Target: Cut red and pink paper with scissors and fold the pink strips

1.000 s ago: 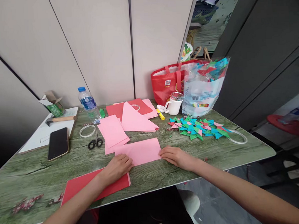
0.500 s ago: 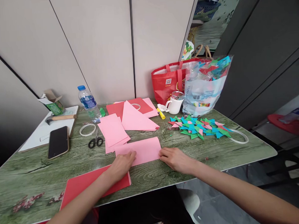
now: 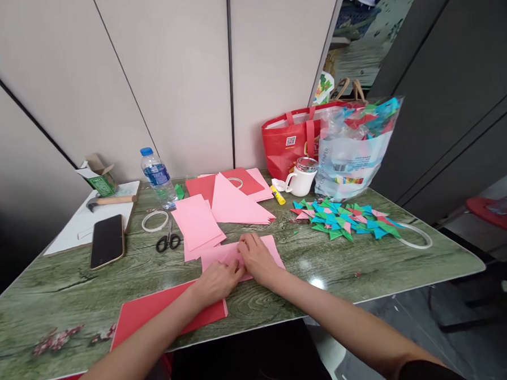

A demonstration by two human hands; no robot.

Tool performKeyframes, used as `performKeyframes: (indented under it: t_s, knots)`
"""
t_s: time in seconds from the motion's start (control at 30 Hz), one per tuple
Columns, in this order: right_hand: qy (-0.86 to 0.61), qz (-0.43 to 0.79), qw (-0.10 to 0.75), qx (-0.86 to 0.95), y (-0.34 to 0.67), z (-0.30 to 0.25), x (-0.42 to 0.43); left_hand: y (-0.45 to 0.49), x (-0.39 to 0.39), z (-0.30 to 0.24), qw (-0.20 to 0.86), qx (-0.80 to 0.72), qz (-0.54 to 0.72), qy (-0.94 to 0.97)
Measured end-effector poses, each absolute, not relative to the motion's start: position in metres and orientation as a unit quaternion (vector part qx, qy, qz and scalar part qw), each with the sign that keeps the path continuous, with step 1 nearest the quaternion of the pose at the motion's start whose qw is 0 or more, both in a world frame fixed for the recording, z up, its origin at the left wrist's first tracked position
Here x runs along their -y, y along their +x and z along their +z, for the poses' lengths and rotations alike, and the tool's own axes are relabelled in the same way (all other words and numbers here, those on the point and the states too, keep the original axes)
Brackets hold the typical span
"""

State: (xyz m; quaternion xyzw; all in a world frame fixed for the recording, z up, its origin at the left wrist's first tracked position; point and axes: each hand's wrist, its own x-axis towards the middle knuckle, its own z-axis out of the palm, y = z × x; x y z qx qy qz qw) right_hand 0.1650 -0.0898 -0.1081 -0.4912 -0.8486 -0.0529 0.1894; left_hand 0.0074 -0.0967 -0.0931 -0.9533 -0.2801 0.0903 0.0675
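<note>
Pink paper sheet (image 3: pixel 275 249) is found at lower centre on the green table (image 3: pixel 368 263). It is pinned flat by the right hand (image 3: pixel 257 259), fingers extended, apparently against slipping. Left hand (image 3: pixel 217 281) is curled at its near edge; a pinch cannot be confirmed.

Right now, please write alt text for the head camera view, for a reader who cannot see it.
A person's left hand and right hand meet on a pink sheet near the front of a green wood-grain table, beside a red sheet. Behind lie more pink sheets, scissors, a phone, a water bottle and a pile of folded paper pieces.
</note>
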Motion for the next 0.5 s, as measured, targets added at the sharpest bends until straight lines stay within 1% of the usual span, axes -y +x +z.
performKeyframes:
  t_s: [0.1,0.17,0.33,0.4,0.5]
  knots:
    - [-0.474,-0.015,0.294,0.830,0.159,-0.128,0.081,0.007,0.096,-0.097,0.057,0.284,0.059,-0.955]
    - [-0.465,0.017,0.317,0.827,0.160,-0.139,0.076,0.006,0.094,-0.101,0.048,0.284,0.014,-0.957]
    - [-0.447,0.065,0.295,0.842,0.165,-0.150,0.069,0.002,0.084,-0.114,0.017,0.302,-0.111,-0.947]
    - [-0.448,0.069,0.289,0.843,0.165,-0.150,0.069,0.000,0.079,-0.120,0.024,0.300,-0.122,-0.946]
    - [-0.459,0.062,0.275,0.842,0.164,-0.148,0.070,-0.003,0.074,-0.126,0.031,0.299,-0.093,-0.949]
